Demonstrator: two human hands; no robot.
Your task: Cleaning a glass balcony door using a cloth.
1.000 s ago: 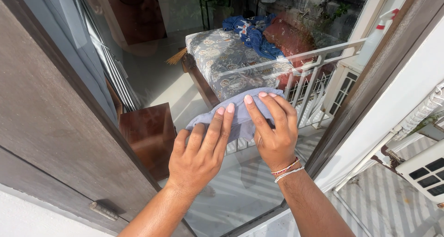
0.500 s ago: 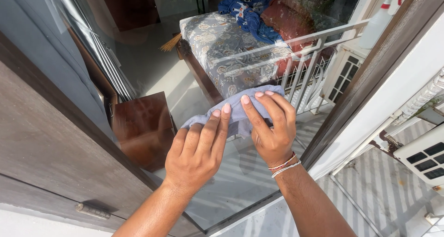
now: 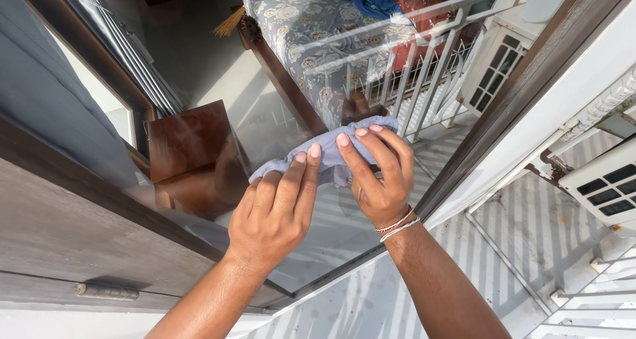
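Your hands have slid down the glass pane [image 3: 218,81] over the last second: the grey cloth [image 3: 326,155] now sits lower against the room behind it, with the foot of the bed [image 3: 298,41] above your fingertips rather than level with them. The cloth keeps much the same bunched shape and your fingers keep their places on it, so this reads as one continuous wiping stroke, with the patch above already passed over.

Your left hand [image 3: 275,210] lies flat and open, palm to the glass, its fingers stretched up and pressing down on the left part of the cloth. It pins the cloth rather than clasping it. Your right hand [image 3: 379,180], with thread bracelets at the wrist, is also spread, its fingers laid over the right part of the cloth and slightly curled at the knuckles. Whether the thumb hooks under the fabric you cannot tell from here. Both forearms rise from the bottom edge and angle inward, so the hands meet just beside each other.

The cloth is held against the pane between the dark wooden frame [image 3: 79,213] on your left and the brown door frame [image 3: 503,107] on your right. A white railing [image 3: 424,74] shows reflected in the glass above it.
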